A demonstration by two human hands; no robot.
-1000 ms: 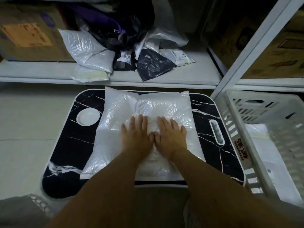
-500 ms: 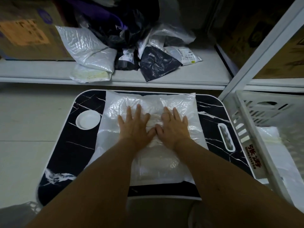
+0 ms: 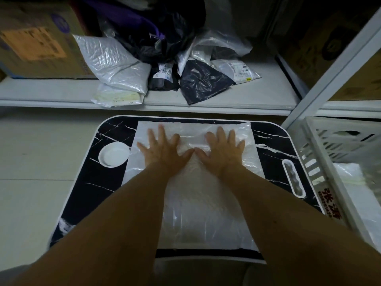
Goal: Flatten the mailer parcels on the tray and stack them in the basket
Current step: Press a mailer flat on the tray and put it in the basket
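White bubble-wrap mailer parcel (image 3: 206,203) lies flat on black marble-pattern tray (image 3: 82,193). Left hand (image 3: 162,149) & right hand (image 3: 223,150) press its far half, palms down, fingers splayed, gripping nothing. Vs 0.5 s ago: hands further fwd, wider apart, thumbs barely touching. White slotted plastic basket (image 3: 321,162) right of tray.

Scene dim overall, colours muted and cool; the upper shelf recess (image 3: 144,27) falls to near black, and detail in the dark bags there is lost. Brightest areas are the white mailer (image 3: 206,203) on the tray (image 3: 86,182), which carries soft specular sheen on its wrinkled plastic, and the basket (image 3: 340,141) at right, whose slats smear with motion blur. Wide-angle distortion bends the shelf edge and the upright post (image 3: 329,69) near the frame edges; forearms in the foreground are shadowed and soft.
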